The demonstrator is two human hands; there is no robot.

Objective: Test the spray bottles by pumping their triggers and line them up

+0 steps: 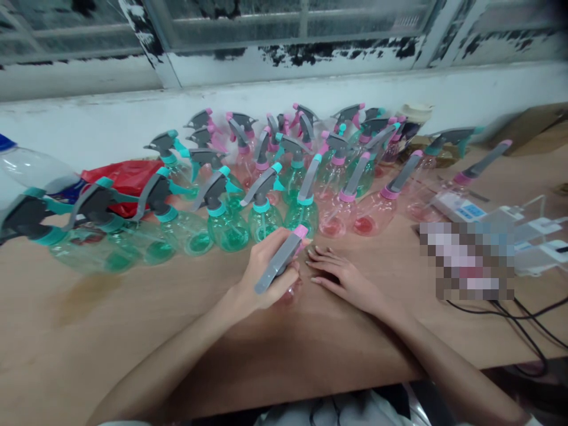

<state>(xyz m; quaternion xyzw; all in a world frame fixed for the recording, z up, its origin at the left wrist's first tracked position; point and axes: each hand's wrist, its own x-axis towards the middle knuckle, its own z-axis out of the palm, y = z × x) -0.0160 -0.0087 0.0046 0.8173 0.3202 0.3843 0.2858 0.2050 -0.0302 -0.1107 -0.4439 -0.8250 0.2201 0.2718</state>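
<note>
My left hand [261, 269] is wrapped round the neck of a spray bottle [281, 260] with a grey trigger head and pink nozzle. Most of its clear pink body is hidden beneath my fingers. Just to the right, my right hand [348, 278] rests on the table with its fingers stretched out, holding nothing. Beyond my hands stands a row of similar bottles, among them a green one [228, 231] with a turquoise collar and a pink one [375, 213] with a pink collar. Several more are crowded behind these.
A red plastic bag [126, 177] and a large clear bottle [38, 168] lie at the left. To the right are a blurred-out item [470, 260], clear plastic holders [532, 236] and black cables [519, 319] on the wooden table [177, 343]. A paper cup [415, 115] stands at the back.
</note>
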